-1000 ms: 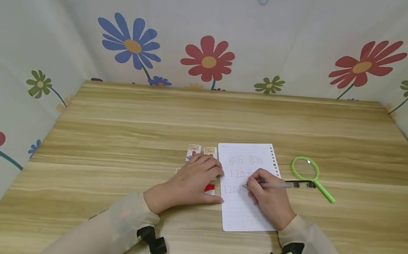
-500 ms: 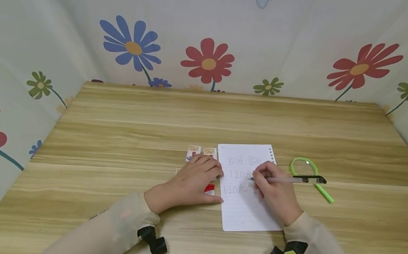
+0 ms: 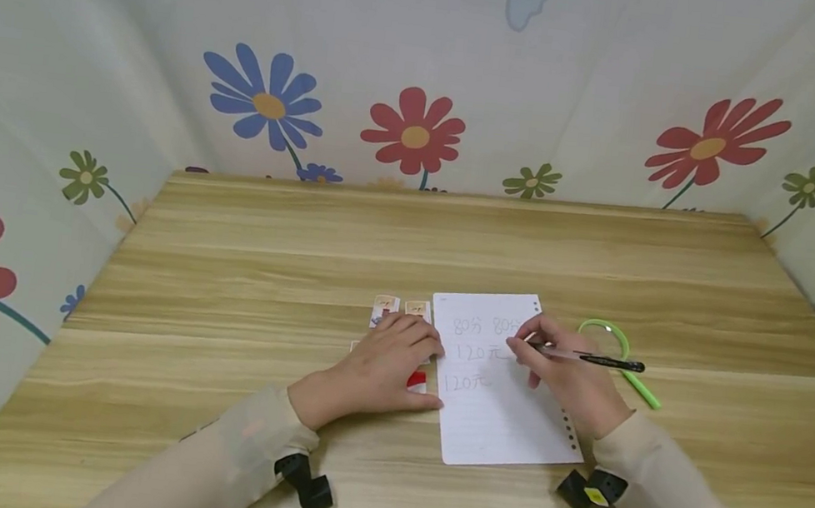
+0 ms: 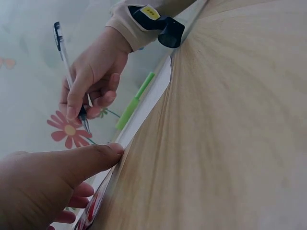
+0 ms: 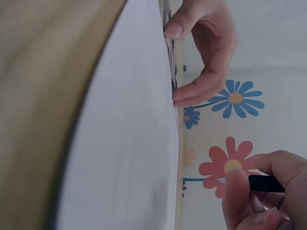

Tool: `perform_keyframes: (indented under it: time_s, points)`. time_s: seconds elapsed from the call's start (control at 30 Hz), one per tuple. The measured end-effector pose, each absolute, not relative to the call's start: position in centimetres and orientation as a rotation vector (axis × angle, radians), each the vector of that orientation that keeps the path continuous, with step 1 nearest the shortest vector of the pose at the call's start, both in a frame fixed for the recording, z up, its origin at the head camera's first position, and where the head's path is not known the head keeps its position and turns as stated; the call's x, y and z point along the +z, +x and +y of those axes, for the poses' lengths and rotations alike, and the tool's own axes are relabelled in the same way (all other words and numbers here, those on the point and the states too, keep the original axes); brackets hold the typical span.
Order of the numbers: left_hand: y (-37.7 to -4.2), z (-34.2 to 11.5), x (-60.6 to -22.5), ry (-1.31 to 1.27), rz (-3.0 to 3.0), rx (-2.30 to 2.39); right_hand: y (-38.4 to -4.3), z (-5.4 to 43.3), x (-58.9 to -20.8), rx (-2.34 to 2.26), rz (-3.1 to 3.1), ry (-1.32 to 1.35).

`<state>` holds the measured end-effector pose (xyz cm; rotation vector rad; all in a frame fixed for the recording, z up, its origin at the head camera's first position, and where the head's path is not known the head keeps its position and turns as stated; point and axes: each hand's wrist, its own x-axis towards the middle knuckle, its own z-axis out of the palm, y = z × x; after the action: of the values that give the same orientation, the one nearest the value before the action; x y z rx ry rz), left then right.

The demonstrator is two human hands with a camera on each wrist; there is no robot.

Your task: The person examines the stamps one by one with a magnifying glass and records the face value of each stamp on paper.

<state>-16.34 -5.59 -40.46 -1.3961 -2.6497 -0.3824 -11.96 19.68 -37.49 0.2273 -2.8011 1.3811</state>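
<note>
A sheet of lined paper (image 3: 500,432) with handwritten numbers and characters lies on the table. My left hand (image 3: 379,368) rests at its left edge, fingers loosely bent, the thumb (image 4: 108,152) at the paper's border. Partly beneath that hand are several small printed cards (image 3: 386,305), one with a red patch (image 3: 417,382). The right hand (image 3: 577,382) pinches a clear pen with a black cap end (image 3: 614,363) between thumb and fingers, over the paper's right side. In the right wrist view the pen's tip (image 5: 221,180) stands off the sheet.
Right of the paper lies a green magnifying glass (image 3: 641,390), its lens partly behind the right hand. The wooden table (image 3: 264,254) meets flower-printed cloth walls (image 3: 591,99) at the back and sides. Each wrist bears a black camera mount (image 3: 306,484).
My right hand has moved right and slightly up with the pen, away from the lowest written line, uncovering more of the sheet. The left hand has stayed in place. The head view has tilted up slightly.
</note>
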Motion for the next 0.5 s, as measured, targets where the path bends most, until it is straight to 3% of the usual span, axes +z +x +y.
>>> perform_keyframes:
  time_s: [0.5]
  points:
    - [-16.5, -5.8, -40.4, -1.39, -2.644, -0.396, -12.4, 21.4, -35.8, 1.223, -2.897, 0.27]
